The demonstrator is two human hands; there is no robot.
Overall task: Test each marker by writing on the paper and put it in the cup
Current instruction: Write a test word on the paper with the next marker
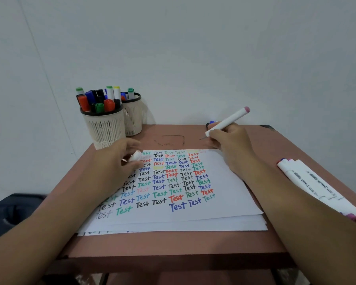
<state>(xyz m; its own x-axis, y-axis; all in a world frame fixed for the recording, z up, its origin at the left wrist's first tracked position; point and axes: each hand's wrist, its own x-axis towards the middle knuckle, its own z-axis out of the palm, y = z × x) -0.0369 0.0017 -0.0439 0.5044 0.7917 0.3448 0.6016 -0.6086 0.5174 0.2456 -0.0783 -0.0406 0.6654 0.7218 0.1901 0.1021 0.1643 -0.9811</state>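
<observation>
Gripping a white marker (227, 121) with curled fingers, the right hand (227, 144) sits at the far right corner of the paper (230, 194); the marker slants up and to the right, its pink-capped end in the air and its lower end down by the top edge of the sheet. Behind the knuckles a blue and a dark tip of something show, too hidden to tell what. The left hand (119, 159) lies over the paper's far left part, its fingers curled round a small white cap (135, 155).

The paper is the top sheet of a small stack on the reddish-brown surface (173, 243). It is covered in rows of the word "Test", written in black, blue, red, green, teal, pink and yellow; the pink and yellow ones are faint.

At the far left corner of the surface stand two cream slotted cups with black rims, touching. The near cup (105, 128) is crowded with markers, capped in red, green, blue and black. The far cup (133, 118) holds a few, one with a green cap. To the right of the paper lie several white markers (314, 186) side by side, with small grey lettering too fine to read. A dark bin (14, 212) stands on the floor at left.
</observation>
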